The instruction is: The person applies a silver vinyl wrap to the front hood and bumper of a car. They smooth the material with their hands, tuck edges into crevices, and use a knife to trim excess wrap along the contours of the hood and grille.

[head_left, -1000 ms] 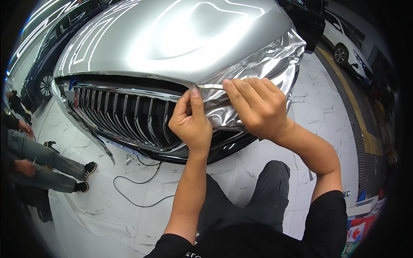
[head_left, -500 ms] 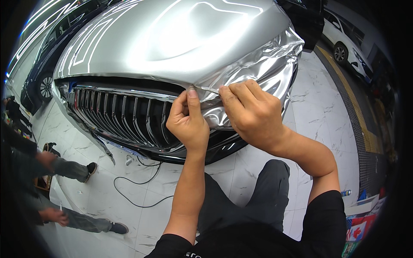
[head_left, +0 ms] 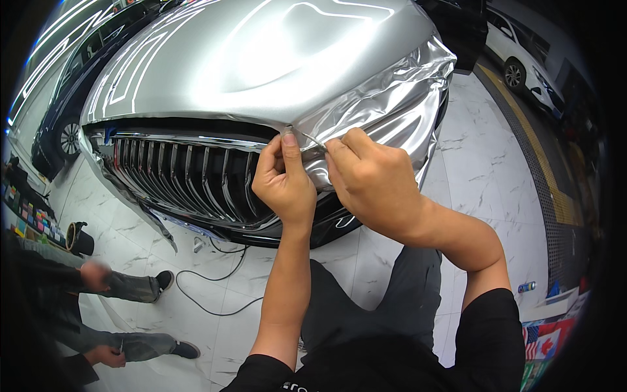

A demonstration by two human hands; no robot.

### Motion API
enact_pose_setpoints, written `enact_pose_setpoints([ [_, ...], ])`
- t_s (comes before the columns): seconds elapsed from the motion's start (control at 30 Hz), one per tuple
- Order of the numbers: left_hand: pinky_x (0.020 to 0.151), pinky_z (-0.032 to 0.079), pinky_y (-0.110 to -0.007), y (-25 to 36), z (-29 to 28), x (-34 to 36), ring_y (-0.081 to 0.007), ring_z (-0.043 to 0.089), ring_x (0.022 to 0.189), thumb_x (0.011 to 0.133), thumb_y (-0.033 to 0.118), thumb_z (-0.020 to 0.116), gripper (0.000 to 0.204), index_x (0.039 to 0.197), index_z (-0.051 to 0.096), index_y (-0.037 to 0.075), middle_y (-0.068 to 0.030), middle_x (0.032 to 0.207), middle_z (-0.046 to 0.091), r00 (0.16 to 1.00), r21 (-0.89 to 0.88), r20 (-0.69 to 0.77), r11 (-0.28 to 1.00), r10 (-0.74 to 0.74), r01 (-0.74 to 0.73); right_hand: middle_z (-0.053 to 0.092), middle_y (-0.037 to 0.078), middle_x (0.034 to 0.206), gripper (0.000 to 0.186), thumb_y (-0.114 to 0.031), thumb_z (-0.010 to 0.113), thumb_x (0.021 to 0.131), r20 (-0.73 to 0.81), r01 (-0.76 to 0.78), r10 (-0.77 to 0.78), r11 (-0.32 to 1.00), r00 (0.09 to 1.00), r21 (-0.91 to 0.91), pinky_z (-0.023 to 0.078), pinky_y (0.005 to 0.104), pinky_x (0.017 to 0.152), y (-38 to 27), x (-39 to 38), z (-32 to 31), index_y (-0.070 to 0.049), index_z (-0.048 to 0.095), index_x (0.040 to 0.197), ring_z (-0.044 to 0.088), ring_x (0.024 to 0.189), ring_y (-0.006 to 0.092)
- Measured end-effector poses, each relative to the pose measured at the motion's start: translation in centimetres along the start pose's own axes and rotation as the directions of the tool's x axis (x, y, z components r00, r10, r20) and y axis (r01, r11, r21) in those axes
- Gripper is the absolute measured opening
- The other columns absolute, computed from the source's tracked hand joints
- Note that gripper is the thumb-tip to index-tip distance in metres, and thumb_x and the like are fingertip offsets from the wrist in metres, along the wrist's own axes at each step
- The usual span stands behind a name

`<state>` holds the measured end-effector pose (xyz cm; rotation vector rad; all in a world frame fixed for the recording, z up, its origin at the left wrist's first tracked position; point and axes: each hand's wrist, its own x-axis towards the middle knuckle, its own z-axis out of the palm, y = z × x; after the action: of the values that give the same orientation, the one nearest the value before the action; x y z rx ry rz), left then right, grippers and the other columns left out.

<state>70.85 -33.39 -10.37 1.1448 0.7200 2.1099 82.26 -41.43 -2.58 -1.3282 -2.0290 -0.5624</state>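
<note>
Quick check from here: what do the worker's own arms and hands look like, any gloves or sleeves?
No gloves: left hand and right hand are bare, with no visible rings or watch. Both forearms are uncovered. Short black sleeves end above the elbows, part of a black shirt with small pale lettering at the chest.

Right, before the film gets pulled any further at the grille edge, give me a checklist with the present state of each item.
1. Left hand grips the silver film at the bonnet lip: ok, thumb and fingers pinch its edge.
2. Right hand on the same edge: ok, fingers pinch just beside the left.
3. Film lying smooth beside the grip: not ok, it is crumpled and creased toward the car's corner.
4. Film on the bonnet top smooth: ok, no wrinkles show.
5. Chrome grille uncovered: ok, bars bare.
6. Black cable on the floor clear of the knees: cannot tell.
</note>
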Motion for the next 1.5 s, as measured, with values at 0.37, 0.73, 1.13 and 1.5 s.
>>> enact_pose_setpoints([
  [0.37, 0.067, 0.048, -0.019, 0.0, -0.3, 0.0, -0.0032, 0.063, 0.076, 0.110, 0.018, 0.078, 0.025, 0.113, 0.079, -0.007, -0.0015, 0.088, 0.077, 1.000, -0.017, 0.026, 1.000, -0.016, 0.016, 0.070, 0.014, 0.085, 0.015, -0.003, 0.079, 0.093, -0.002, -0.074, 0.075, 0.990, 0.997, 0.119, 0.058, 0.0427, 0.059, -0.2, -0.1, 0.0, 0.002, 0.078, 0.106, 0.072, 0.066, 0.0335],
  [0.73, 0.069, 0.050, -0.021, -0.1, -0.3, 0.0, -0.0047, 0.065, 0.076, 0.110, 0.019, 0.078, 0.026, 0.112, 0.079, -0.007, -0.0026, 0.089, 0.078, 0.999, 0.014, 0.037, 1.000, -0.016, 0.015, 0.074, 0.017, 0.075, 0.014, -0.008, 0.078, 0.094, 0.163, -0.140, 0.102, 0.960, 0.981, 0.242, 0.055, 0.0384, 0.058, 1.5, 0.9, -2.5, 0.004, 0.081, 0.100, 0.073, 0.063, 0.0309],
  [1.13, 0.068, 0.054, -0.024, 0.2, -0.5, 0.1, -0.0076, 0.070, 0.076, 0.109, 0.018, 0.078, 0.024, 0.108, 0.078, -0.006, -0.0049, 0.087, 0.079, 0.999, 0.076, 0.041, 0.997, -0.034, 0.031, 0.080, 0.018, 0.080, 0.030, -0.018, 0.064, 0.114, 0.745, -0.723, 0.312, -0.210, 0.589, 0.659, 0.066, 0.0276, 0.065, -0.2, 1.7, -2.7, 0.010, 0.075, 0.109, 0.082, 0.072, 0.0213],
  [1.5, 0.063, 0.053, -0.024, 0.1, -0.8, 0.2, -0.0082, 0.070, 0.071, 0.109, 0.021, 0.079, 0.027, 0.105, 0.078, -0.005, -0.0049, 0.082, 0.078, 0.998, 0.106, 0.055, 0.994, -0.036, 0.030, 0.082, 0.016, 0.086, 0.027, -0.014, 0.064, 0.109, 0.699, -0.667, 0.352, -0.229, 0.622, 0.709, 0.057, 0.0243, 0.076, -1.1, 2.0, -1.0, 0.009, 0.079, 0.109, 0.073, 0.076, 0.0128],
])
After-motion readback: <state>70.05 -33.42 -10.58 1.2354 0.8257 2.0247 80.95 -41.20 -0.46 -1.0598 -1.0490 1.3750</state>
